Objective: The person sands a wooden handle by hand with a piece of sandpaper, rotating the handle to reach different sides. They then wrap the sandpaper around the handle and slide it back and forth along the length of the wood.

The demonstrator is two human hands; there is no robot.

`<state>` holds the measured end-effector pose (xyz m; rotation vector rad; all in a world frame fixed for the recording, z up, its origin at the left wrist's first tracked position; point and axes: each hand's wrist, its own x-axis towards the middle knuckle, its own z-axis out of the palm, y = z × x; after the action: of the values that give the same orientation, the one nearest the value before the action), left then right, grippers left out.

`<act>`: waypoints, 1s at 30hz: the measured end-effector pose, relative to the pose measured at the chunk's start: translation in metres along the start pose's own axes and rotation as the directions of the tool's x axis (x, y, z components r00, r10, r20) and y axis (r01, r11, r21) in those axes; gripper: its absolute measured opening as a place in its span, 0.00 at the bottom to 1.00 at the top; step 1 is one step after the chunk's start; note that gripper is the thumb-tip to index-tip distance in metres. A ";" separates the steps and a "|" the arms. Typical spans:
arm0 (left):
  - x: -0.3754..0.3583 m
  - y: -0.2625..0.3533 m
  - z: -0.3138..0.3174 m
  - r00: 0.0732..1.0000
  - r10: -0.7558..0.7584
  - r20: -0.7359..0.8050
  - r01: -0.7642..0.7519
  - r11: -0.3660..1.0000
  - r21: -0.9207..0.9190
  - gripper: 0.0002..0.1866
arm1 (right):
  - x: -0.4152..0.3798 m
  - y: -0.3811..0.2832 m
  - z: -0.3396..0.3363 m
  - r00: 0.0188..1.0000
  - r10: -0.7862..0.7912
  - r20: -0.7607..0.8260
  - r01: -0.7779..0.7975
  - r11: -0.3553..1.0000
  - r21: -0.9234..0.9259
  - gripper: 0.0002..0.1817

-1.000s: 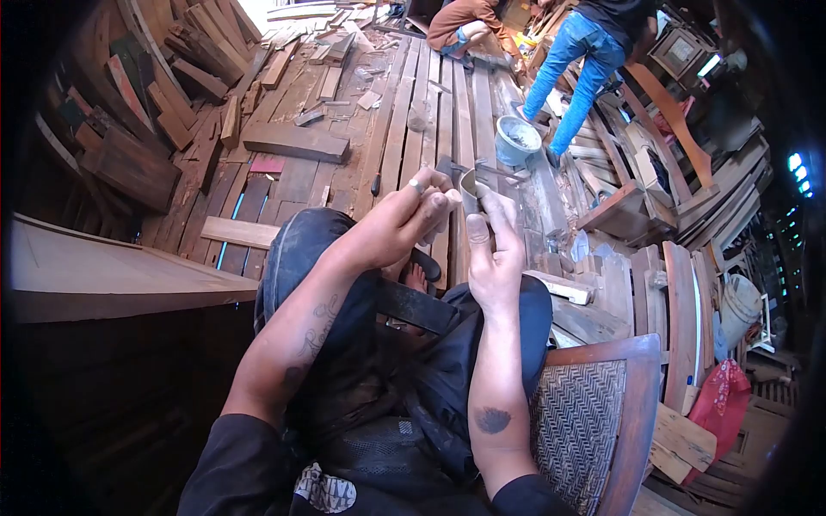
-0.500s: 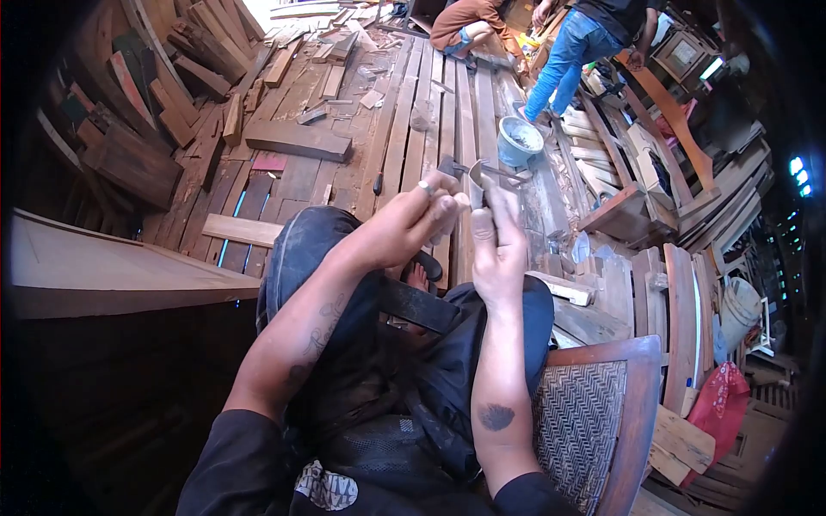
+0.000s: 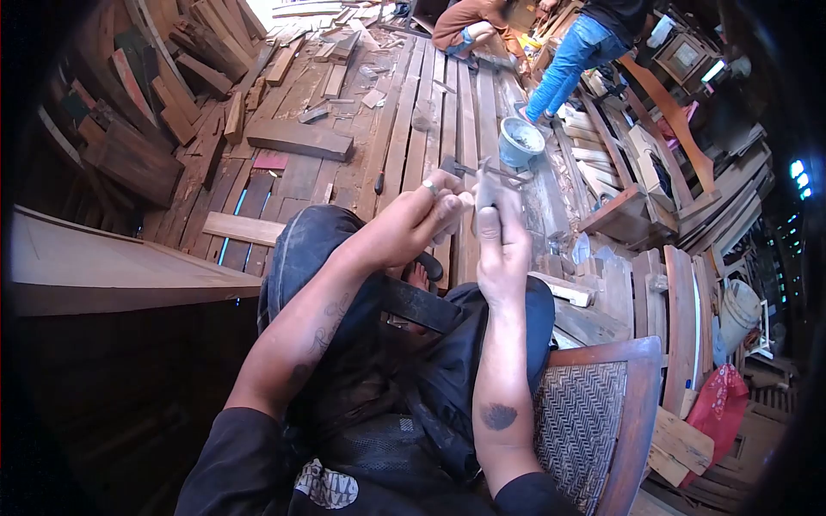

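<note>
My left hand (image 3: 411, 222), with a ring on one finger, is closed, its thumb pressed along the curled fingers. What it grips, if anything, is hidden and I cannot tell what it is. Close beside it, my right hand (image 3: 502, 245) is raised with the thumb pressed against the fingers, around a thin greyish sheet (image 3: 483, 181) seen nearly edge-on. Both hands are in front of my knees, fingertips almost meeting. Just beyond the fingers, a dark metal tool (image 3: 453, 167) shows partly over the floorboards.
A whitish bucket (image 3: 520, 144) stands ahead on the plank floor. Beyond it, one person crouches and another in blue jeans (image 3: 572, 64) stands. A thick timber block (image 3: 301, 140) lies ahead left. A woven-seat chair (image 3: 585, 421) is at my right, a pale panel (image 3: 129, 258) at my left.
The thin sheet at my right hand has turned from showing its curved face to nearly edge-on. Both hands stay close together. The standing person's arm has shifted slightly.
</note>
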<state>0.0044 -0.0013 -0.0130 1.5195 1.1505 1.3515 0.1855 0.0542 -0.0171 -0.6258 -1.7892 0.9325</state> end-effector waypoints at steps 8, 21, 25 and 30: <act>0.005 -0.004 -0.003 0.991 0.062 -0.114 -0.093 0.954 -0.285 0.11 | 0.002 0.020 -0.015 0.981 0.105 -0.161 -0.118 0.990 -0.075 0.21; 0.004 0.005 -0.011 0.911 0.091 -0.402 -0.181 0.965 -0.192 0.16 | -0.008 0.013 0.004 0.991 0.080 -0.112 -0.094 0.988 -0.126 0.21; -0.002 0.003 -0.016 0.926 0.171 -0.337 -0.181 0.983 0.002 0.17 | -0.014 0.010 0.020 0.983 0.104 -0.148 -0.117 0.989 -0.086 0.20; -0.004 0.003 -0.009 0.913 0.159 -0.376 -0.224 0.965 -0.134 0.13 | -0.024 0.025 0.043 0.941 0.321 -0.110 -0.309 0.945 0.107 0.20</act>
<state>-0.0039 -0.0066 -0.0102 1.3158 1.0841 1.8772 0.1548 0.0370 -0.0593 -0.9129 -1.5516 1.1542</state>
